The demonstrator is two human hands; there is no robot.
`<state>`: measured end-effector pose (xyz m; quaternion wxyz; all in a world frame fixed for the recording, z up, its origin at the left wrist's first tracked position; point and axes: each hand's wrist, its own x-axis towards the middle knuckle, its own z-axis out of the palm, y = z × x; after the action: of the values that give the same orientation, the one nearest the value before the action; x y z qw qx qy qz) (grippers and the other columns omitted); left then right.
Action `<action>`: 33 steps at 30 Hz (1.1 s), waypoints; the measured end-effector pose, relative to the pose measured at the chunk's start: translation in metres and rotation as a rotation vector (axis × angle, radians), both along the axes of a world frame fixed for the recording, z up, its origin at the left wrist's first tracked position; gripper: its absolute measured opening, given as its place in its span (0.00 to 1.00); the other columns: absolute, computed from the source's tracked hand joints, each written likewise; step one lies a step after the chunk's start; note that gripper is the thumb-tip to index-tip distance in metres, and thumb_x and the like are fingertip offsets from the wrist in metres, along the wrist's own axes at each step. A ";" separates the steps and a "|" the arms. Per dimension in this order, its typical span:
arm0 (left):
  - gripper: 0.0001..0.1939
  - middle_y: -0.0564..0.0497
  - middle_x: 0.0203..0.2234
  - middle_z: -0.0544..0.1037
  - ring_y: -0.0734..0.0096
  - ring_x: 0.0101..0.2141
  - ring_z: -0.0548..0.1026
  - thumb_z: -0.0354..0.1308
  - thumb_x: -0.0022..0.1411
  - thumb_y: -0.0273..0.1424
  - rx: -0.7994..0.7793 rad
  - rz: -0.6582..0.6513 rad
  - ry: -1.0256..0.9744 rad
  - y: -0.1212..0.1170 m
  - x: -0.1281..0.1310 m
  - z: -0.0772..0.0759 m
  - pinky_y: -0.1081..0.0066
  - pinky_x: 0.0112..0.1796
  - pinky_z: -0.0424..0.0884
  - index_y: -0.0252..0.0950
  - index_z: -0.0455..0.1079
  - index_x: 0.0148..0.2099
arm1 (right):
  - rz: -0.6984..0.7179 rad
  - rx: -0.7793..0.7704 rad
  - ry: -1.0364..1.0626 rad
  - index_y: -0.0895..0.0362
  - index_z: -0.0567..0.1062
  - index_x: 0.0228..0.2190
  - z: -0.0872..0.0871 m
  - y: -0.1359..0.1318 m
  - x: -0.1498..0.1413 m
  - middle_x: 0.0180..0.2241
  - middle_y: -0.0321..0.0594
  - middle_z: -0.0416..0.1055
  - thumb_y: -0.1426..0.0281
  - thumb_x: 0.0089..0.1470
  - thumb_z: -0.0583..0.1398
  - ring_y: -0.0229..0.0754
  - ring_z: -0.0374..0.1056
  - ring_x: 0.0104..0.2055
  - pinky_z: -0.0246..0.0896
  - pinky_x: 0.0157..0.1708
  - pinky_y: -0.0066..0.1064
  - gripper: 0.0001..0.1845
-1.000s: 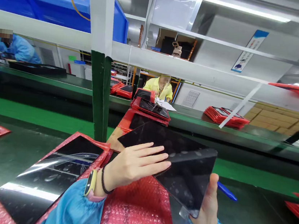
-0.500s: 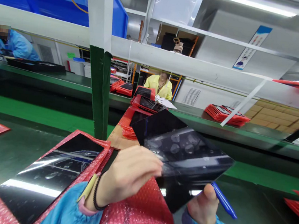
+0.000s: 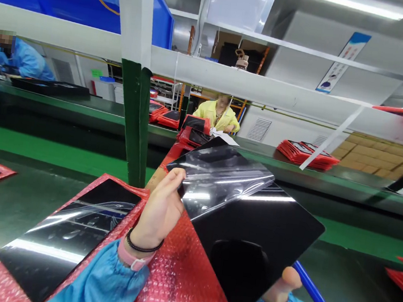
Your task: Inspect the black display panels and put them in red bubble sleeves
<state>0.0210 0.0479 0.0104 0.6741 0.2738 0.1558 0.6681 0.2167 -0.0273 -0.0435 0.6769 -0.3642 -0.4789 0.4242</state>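
The left hand [image 3: 163, 210] pinches the clear film [image 3: 220, 178], loose over the dark panel [image 3: 268, 232], which the right hand [image 3: 280, 288] grips, its hidden fingers probably bracing from beneath, so it tilts between both hands above red bubble wrap [image 3: 167, 279].

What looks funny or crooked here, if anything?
The clear film on the black panel: it looks askew, pinched in the left hand and covering only part of the glossy face. I see no spill or breakage.
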 end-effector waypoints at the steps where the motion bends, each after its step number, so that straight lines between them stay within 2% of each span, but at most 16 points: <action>1: 0.02 0.56 0.31 0.73 0.81 0.33 0.73 0.59 0.60 0.25 -0.010 0.071 -0.036 0.000 0.000 -0.001 0.83 0.35 0.71 0.34 0.72 0.34 | 0.062 0.014 0.074 0.41 0.82 0.23 -0.002 0.003 0.000 0.25 0.36 0.80 0.39 0.44 0.57 0.56 0.76 0.27 0.72 0.30 0.48 0.24; 3: 0.02 0.55 0.32 0.73 0.81 0.33 0.73 0.59 0.60 0.25 0.000 0.159 -0.067 0.000 -0.002 -0.001 0.83 0.36 0.71 0.34 0.73 0.35 | 0.164 0.044 0.209 0.41 0.83 0.29 -0.001 0.009 -0.001 0.31 0.36 0.81 0.48 0.45 0.63 0.54 0.77 0.32 0.73 0.32 0.44 0.15; 4: 0.03 0.56 0.32 0.73 0.81 0.33 0.73 0.59 0.60 0.25 0.020 0.183 -0.076 0.000 -0.004 -0.001 0.82 0.36 0.71 0.35 0.73 0.35 | 0.168 0.052 0.235 0.41 0.82 0.33 0.001 0.010 -0.003 0.34 0.35 0.81 0.53 0.46 0.65 0.53 0.77 0.36 0.73 0.34 0.42 0.12; 5: 0.03 0.56 0.31 0.73 0.80 0.33 0.73 0.59 0.61 0.26 0.045 0.198 -0.082 0.000 -0.006 0.000 0.81 0.36 0.71 0.36 0.73 0.35 | 0.158 0.049 0.238 0.41 0.81 0.38 0.005 0.011 -0.006 0.38 0.35 0.81 0.57 0.46 0.67 0.53 0.76 0.40 0.73 0.37 0.41 0.14; 7: 0.03 0.56 0.32 0.74 0.78 0.34 0.73 0.58 0.62 0.28 0.099 0.223 -0.090 -0.002 -0.009 0.001 0.78 0.37 0.72 0.37 0.73 0.36 | 0.150 0.018 0.210 0.43 0.77 0.47 0.014 0.010 -0.015 0.45 0.37 0.78 0.62 0.44 0.69 0.54 0.73 0.48 0.70 0.46 0.43 0.25; 10: 0.03 0.55 0.34 0.75 0.76 0.36 0.74 0.57 0.63 0.29 0.151 0.295 -0.096 -0.004 -0.013 0.005 0.75 0.39 0.72 0.38 0.71 0.36 | 0.249 -0.034 0.135 0.44 0.70 0.53 0.024 0.006 -0.029 0.52 0.40 0.73 0.63 0.37 0.74 0.56 0.68 0.55 0.62 0.54 0.46 0.40; 13: 0.04 0.56 0.32 0.75 0.78 0.35 0.74 0.56 0.63 0.28 0.162 0.362 -0.105 -0.005 -0.016 0.009 0.78 0.39 0.71 0.37 0.71 0.35 | 0.321 -0.055 0.027 0.46 0.69 0.53 0.022 0.004 -0.034 0.51 0.42 0.73 0.66 0.34 0.75 0.57 0.66 0.57 0.59 0.57 0.47 0.43; 18: 0.05 0.57 0.29 0.74 0.78 0.32 0.73 0.55 0.63 0.28 0.126 0.438 -0.059 -0.005 -0.020 0.012 0.80 0.38 0.70 0.38 0.71 0.33 | 0.333 -0.019 -0.071 0.47 0.69 0.53 0.013 0.003 -0.029 0.56 0.44 0.69 0.69 0.35 0.75 0.57 0.61 0.60 0.50 0.61 0.49 0.42; 24: 0.05 0.58 0.29 0.73 0.76 0.32 0.72 0.55 0.62 0.29 0.111 0.430 -0.051 -0.006 -0.021 0.012 0.78 0.38 0.69 0.39 0.70 0.33 | 0.372 -0.025 0.015 0.42 0.68 0.54 0.017 -0.002 -0.034 0.57 0.40 0.68 0.70 0.44 0.71 0.53 0.61 0.61 0.52 0.61 0.49 0.36; 27: 0.06 0.58 0.27 0.72 0.77 0.32 0.71 0.54 0.62 0.27 0.099 0.475 -0.051 -0.004 -0.022 0.012 0.79 0.37 0.68 0.38 0.70 0.31 | 0.327 -0.018 0.052 0.44 0.70 0.53 0.026 -0.003 -0.041 0.57 0.40 0.69 0.65 0.46 0.70 0.53 0.62 0.60 0.54 0.60 0.47 0.32; 30: 0.06 0.57 0.28 0.72 0.76 0.33 0.71 0.55 0.60 0.28 0.072 0.535 -0.031 0.000 -0.025 0.011 0.78 0.39 0.67 0.37 0.71 0.31 | 0.265 -0.036 0.048 0.45 0.76 0.47 0.034 -0.005 -0.045 0.46 0.41 0.76 0.62 0.46 0.69 0.53 0.71 0.51 0.63 0.54 0.45 0.24; 33: 0.04 0.56 0.28 0.72 0.74 0.34 0.71 0.56 0.56 0.28 0.033 0.540 -0.020 0.005 -0.029 0.011 0.76 0.39 0.67 0.37 0.71 0.31 | 0.172 -0.069 0.011 0.47 0.79 0.39 0.036 -0.009 -0.044 0.36 0.39 0.78 0.60 0.44 0.69 0.50 0.74 0.41 0.67 0.47 0.42 0.17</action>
<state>-0.0080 0.0525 0.0213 0.4684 0.2266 0.2054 0.8289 0.1727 -0.0363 -0.0072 0.6274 -0.3424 -0.4899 0.4991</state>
